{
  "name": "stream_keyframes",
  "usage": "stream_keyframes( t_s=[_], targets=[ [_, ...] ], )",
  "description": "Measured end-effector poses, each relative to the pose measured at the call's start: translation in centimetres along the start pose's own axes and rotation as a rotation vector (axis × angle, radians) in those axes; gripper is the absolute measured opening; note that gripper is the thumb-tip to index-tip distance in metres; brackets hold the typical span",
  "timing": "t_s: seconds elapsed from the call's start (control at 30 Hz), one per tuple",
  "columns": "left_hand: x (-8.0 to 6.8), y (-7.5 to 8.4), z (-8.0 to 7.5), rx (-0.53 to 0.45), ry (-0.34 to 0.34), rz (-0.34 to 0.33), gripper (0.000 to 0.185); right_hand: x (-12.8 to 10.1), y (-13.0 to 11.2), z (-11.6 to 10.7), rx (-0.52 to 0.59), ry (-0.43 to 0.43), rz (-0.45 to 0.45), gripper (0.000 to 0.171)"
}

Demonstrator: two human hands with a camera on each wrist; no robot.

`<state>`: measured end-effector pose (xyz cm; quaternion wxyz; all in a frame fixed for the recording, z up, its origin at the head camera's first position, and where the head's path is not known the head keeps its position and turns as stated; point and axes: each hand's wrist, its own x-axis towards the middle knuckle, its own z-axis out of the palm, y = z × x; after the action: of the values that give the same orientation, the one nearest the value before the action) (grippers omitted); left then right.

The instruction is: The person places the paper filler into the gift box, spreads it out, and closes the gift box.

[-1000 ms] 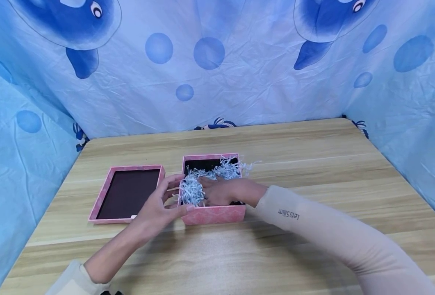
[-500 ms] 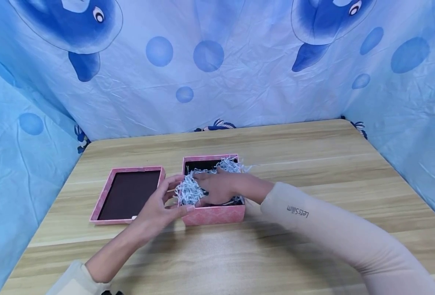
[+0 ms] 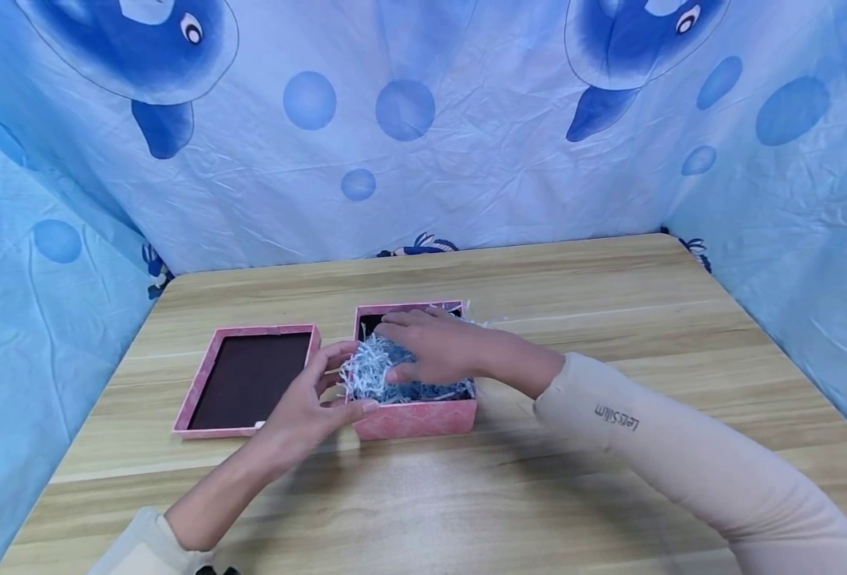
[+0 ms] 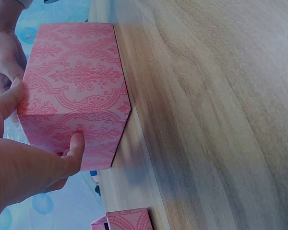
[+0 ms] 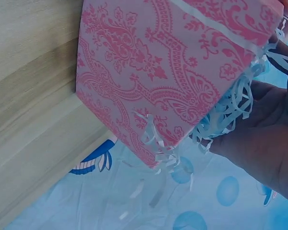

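Pink patterned card forms an open box point(image 3: 414, 420) that stands upright on the wood-grained table point(image 3: 610, 319), its inside dark. Pale blue shredded paper point(image 3: 368, 373) fills much of the box, bunched up along its left wall, and a few loose strands hang over its right rim and down the outside, as the right wrist view shows. The left hand point(image 3: 310, 407) steadies the box by its near left corner: the thumb lies against the front wall by the rim and the fingers press on the left wall, grasping the corner between them. The right hand point(image 3: 433, 347) is over the opening of the box, palm down, its fingers stretched toward the far left and the thumb apart from them; they are released, clasping nothing that shows. The thumb lies at the paper, but whether every fingertip touches it I cannot tell.

Left of the box, near it, lies a matching lid point(image 3: 254, 379), hollow side up. The right sleeve point(image 3: 682, 455), pale with dark lettering, comes from the box's near right. Behind the box, well apart, hangs a blue cloth point(image 3: 524, 184) printed with 2 big whale-like figures and round bubbles.
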<state>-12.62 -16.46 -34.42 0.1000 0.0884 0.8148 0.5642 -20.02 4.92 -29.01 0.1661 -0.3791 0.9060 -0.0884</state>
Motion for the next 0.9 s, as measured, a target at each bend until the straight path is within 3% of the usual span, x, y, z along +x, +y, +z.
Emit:
stream_keyframes(
  t_s=[0.17,0.6,0.9],
  targets=[
    [0.0,-0.1,0.0,-0.005,0.001,0.008,0.081,-0.5,0.1,-0.1,0.012,0.052,-0.016,0.070],
    [0.0,0.0,0.0,0.019,0.006,0.014,0.080,-2.4,1.6,-0.5,0.042,0.297,0.008,0.070],
    [0.1,0.0,0.0,0.018,0.011,0.001,0.080,-3.6,3.1,0.2,0.098,0.371,0.043,0.071]
  ],
)
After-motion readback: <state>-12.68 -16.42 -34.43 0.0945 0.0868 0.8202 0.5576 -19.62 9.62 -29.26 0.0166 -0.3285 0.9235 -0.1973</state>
